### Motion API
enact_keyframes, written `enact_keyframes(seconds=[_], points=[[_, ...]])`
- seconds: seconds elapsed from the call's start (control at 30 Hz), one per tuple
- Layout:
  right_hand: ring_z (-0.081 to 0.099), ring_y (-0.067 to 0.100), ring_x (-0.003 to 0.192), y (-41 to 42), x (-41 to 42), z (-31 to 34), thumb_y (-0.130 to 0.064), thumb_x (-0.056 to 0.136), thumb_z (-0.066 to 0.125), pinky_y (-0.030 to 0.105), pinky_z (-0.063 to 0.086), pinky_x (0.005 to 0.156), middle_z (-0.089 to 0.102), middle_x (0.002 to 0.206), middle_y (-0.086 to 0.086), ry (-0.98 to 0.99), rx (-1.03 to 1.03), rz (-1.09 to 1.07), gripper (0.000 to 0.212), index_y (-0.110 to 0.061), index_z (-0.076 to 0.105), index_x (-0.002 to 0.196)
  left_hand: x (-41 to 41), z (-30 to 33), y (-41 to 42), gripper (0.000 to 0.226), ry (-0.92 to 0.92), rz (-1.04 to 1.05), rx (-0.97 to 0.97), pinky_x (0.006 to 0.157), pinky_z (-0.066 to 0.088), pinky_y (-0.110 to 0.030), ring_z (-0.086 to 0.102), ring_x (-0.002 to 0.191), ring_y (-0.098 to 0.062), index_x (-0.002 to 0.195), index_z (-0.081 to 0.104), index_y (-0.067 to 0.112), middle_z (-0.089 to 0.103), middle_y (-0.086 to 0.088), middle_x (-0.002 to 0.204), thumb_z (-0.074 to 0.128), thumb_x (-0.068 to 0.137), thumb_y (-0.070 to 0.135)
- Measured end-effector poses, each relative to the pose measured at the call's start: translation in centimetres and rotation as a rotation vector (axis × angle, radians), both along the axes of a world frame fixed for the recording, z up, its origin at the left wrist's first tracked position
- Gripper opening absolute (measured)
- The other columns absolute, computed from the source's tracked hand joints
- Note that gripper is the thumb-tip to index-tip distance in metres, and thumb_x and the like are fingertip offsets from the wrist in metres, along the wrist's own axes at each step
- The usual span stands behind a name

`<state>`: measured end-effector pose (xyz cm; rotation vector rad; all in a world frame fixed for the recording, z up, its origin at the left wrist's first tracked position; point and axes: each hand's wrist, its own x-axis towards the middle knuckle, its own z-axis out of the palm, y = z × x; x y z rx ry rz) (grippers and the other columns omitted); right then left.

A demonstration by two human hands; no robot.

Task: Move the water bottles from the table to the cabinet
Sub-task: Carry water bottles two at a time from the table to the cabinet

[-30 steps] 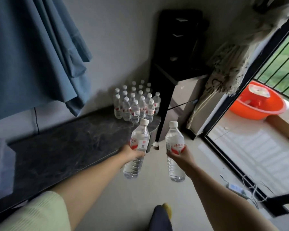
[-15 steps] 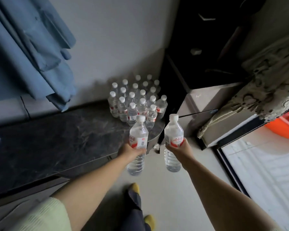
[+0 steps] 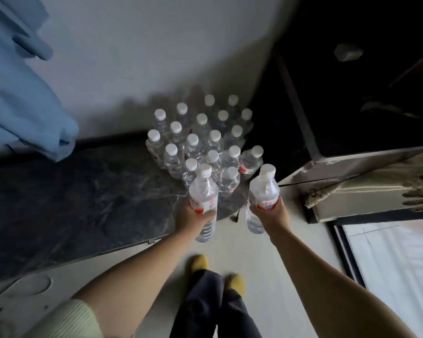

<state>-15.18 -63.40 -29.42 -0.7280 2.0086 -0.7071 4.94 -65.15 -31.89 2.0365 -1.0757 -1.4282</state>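
Currently left hand [image 3: 193, 217] grips one water bottle [image 3: 204, 193], right hand [image 3: 271, 211] grips another bottle [image 3: 263, 191], both upright just off the desk's [image 3: 83, 191] right end; bottle cluster [image 3: 203, 142] stands in its far-right corner

a dark marbled table top [image 3: 71, 191] runs along the wall, its rounded end just beyond the left hand's [image 3: 193, 219] grip. there a cluster of water bottles [image 3: 200, 142] stands upright on it, white caps packed close, just past the two gripped bottles. pale floor [image 3: 254, 252] lies beneath both grips.
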Motion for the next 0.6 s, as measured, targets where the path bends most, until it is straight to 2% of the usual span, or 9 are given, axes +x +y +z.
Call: enact_keyframes(seconds=[0.1,0.2,0.27,0.37,0.47,0.53,0.6], points=[[0.063,0.025,0.097,-1.9,-0.5,-2.6,-0.022,0.07,0.081,0.03,0.046,0.079,0.068,0.109,0.002,0.03,-0.001,0.042,0.058,-0.02,0.053,0.122,-1.4,-1.7,-1.1,0.051,-0.028,0.037,-0.025,0.076,0.046,-0.026,0.065,0.092,-0.022,0.108,0.061,0.011,0.069,-0.006,0.102,0.085,0.065,0.019],[0.063,0.023,0.099,-3.3,-0.6,-5.1,-0.025,0.071,0.081,0.029,0.046,0.079,0.067,0.112,0.0,0.045,-0.033,0.056,0.059,-0.022,0.052,0.122,-3.0,-3.0,-1.6,0.046,-0.121,0.153,-0.106,0.064,0.034,-0.011,0.064,0.084,-0.024,0.101,0.061,0.0,0.069,-0.014,0.095,0.086,0.064,0.013],[0.063,0.022,0.101,-4.2,-0.5,-6.6,-0.025,0.072,0.081,0.03,0.048,0.083,0.066,0.115,0.001,0.042,-0.056,0.064,0.061,-0.022,0.049,0.124,-4.0,-4.0,-1.9,0.05,-0.138,0.226,-0.151,0.066,0.033,-0.01,0.064,0.091,-0.029,0.105,0.06,-0.005,0.068,-0.02,0.101,0.086,0.064,0.009],[0.062,0.021,0.105,-5.4,-0.2,-8.7,-0.023,0.073,0.081,0.032,0.05,0.087,0.064,0.116,-0.001,-0.011,-0.099,0.035,0.063,-0.02,0.047,0.126,-5.3,-5.7,-2.6,0.062,-0.114,0.31,-0.193,0.084,0.039,-0.019,0.06,0.111,-0.029,0.122,0.053,-0.001,0.063,-0.018,0.119,0.083,0.069,0.009],[0.061,0.024,0.108,-6.2,-0.2,-10.2,-0.027,0.073,0.082,0.029,0.047,0.085,0.063,0.118,0.003,0.044,-0.112,0.024,0.063,-0.015,0.046,0.124,-6.2,-7.3,-3.3,0.067,-0.133,0.389,-0.265,0.085,0.031,-0.007,0.056,0.117,-0.027,0.127,0.049,-0.003,0.061,-0.019,0.126,0.083,0.07,0.007],[0.061,0.028,0.111,-6.7,-0.5,-11.6,-0.022,0.075,0.08,0.041,0.05,0.094,0.062,0.121,0.007,-0.018,-0.112,0.02,0.064,-0.013,0.043,0.125,-6.5,-8.5,-3.6,0.069,-0.151,0.4,-0.286,0.087,0.031,-0.007,0.056,0.12,-0.03,0.128,0.048,-0.005,0.06,-0.02,0.127,0.083,0.07,0.008],[0.061,0.03,0.111,-6.9,-0.7,-12.8,-0.018,0.076,0.079,0.051,0.049,0.096,0.061,0.122,0.008,-0.079,-0.112,0.014,0.064,-0.013,0.04,0.127,-6.5,-9.7,-3.5,0.071,-0.163,0.402,-0.278,0.089,0.033,-0.01,0.057,0.118,-0.032,0.128,0.048,-0.006,0.06,-0.021,0.126,0.084,0.069,0.009]])
